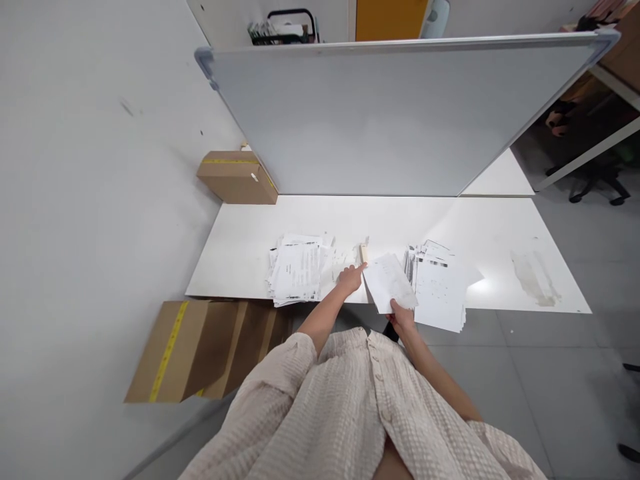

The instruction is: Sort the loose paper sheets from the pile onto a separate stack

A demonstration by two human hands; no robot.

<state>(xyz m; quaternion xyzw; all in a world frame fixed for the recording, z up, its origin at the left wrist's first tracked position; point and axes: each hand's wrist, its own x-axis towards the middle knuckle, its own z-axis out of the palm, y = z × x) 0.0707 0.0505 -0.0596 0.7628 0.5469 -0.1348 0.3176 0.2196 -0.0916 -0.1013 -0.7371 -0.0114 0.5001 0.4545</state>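
Note:
My right hand (401, 315) is closed on the lower edge of a white paper sheet (390, 279), thumb on top. The sheet slants over the table's front edge, and its upper left corner lies by a small cream-coloured, block-shaped thing (363, 253) that looks like a stapler. My left hand (351, 278) reaches to that corner with its index finger stretched out, the tip at the near end of the cream thing. Its other fingers are partly curled, with nothing visible in them. To the left lies a stack of printed papers (299, 270); another paper stack (440, 293) lies to the right.
A large whiteboard (370, 120) stands along the back of the white table (500, 260). One cardboard box (240, 180) sits at the table's back left; more cardboard boxes (170, 353) stand below at the left. Greyish smears mark the table's right end. A wall is on the left.

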